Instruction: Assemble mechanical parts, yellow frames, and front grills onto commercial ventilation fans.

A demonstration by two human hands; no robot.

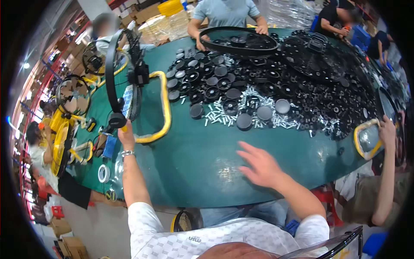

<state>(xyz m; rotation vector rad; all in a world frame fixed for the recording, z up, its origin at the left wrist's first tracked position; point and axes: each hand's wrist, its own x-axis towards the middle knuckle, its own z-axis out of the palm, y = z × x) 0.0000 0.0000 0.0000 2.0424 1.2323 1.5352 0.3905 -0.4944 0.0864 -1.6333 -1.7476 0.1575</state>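
A black fan [111, 71] with a round rim stands on edge at the left of the table, joined to a yellow bent-tube stand [167, 108]. My left hand [127, 137] is closed on its lower side, right at a round black knob [117, 120]. What the fingertips press on is partly hidden. Over the bare green tabletop in front of me, my right hand [261, 166] is open, its fingers spread and slightly blurred, holding nothing. Beyond it lie loose silver screws [220, 113] and round black knobs [244, 121].
The green table [194, 172] carries a wide heap of black parts. Across it, a person [224, 15] holds a black fan ring [239, 41]. Another person's hand [387, 131] is at the right, beside a yellow tube stand [366, 138]. A tape roll [103, 173] lies at left.
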